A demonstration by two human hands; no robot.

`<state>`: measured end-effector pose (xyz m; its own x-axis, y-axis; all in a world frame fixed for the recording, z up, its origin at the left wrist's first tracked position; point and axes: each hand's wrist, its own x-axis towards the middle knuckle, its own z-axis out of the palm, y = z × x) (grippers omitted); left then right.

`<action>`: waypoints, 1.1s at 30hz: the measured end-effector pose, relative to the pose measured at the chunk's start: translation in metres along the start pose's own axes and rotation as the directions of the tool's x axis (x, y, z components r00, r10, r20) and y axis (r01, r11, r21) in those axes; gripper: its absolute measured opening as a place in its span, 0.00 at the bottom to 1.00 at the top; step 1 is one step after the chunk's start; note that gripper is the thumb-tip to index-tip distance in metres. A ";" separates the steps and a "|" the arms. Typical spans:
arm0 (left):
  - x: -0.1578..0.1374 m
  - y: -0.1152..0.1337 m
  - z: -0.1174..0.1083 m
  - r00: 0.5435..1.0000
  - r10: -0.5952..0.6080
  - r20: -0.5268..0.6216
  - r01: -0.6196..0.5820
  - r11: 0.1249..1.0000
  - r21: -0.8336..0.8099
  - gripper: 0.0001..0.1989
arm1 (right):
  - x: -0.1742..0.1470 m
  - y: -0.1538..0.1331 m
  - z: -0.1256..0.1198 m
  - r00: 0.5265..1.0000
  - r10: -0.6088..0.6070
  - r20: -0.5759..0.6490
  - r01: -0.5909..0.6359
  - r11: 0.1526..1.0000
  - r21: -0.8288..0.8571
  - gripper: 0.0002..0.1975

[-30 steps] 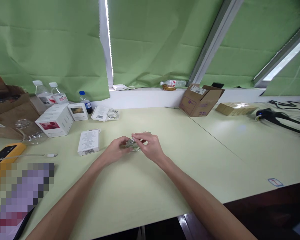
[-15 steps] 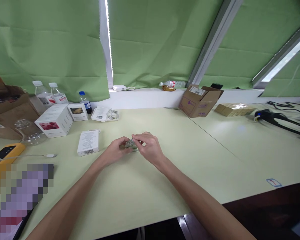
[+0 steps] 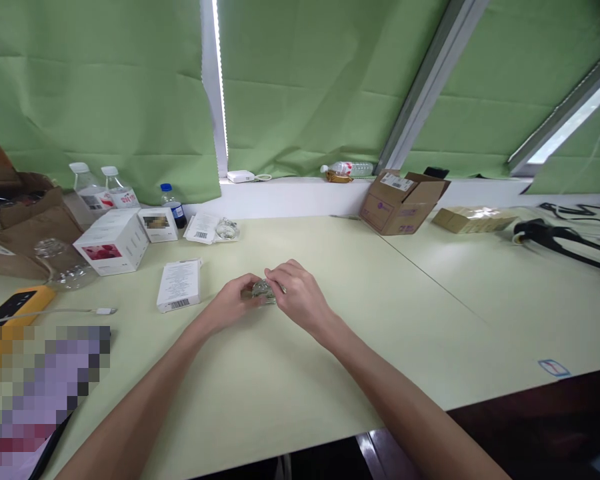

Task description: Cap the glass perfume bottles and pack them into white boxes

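Near the middle of the pale counter (image 3: 240, 380), a small clear glass item (image 3: 264, 291) sits between the person's two hands. The left hand (image 3: 235, 301) curls around its left side, thumb and fingers gripping it. The right hand (image 3: 296, 293) reaches over from the other side, its thumb and fingertips drawn together at the top of the item; whether they pinch a part of it or something smaller cannot be told. To the left of the hands lies a white box (image 3: 179, 285) with printed text and a barcode. Behind that, a flat white packet (image 3: 201, 228) lies beside another clear round item (image 3: 227, 229). A blue-capped bottle (image 3: 173, 205) of dark liquid stands near a small white carton (image 3: 159, 225). Farther right, a cardboard box (image 3: 397, 205) rests against the white ledge (image 3: 290, 199).
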<state>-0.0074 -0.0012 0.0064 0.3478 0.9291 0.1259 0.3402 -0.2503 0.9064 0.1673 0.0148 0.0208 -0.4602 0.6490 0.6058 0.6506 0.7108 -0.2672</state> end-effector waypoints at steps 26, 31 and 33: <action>0.001 -0.002 -0.001 1.000 -0.002 -0.008 0.002 1.000 -0.001 0.12 | 0.004 0.002 -0.007 0.999 0.012 0.033 -0.016 0.994 0.112 0.11; 0.001 -0.001 -0.001 1.000 0.005 -0.012 -0.005 1.000 0.006 0.13 | 0.006 0.001 -0.008 0.997 0.032 0.069 -0.039 0.995 0.095 0.09; 0.000 0.000 -0.001 1.000 -0.001 -0.006 0.001 1.000 0.012 0.13 | 0.006 0.000 -0.008 0.997 0.029 0.077 -0.036 0.995 0.088 0.09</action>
<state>-0.0082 -0.0007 0.0068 0.3426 0.9308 0.1275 0.3510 -0.2527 0.9016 0.1695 0.0170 0.0303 -0.4864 0.6884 0.5381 0.6108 0.7083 -0.3539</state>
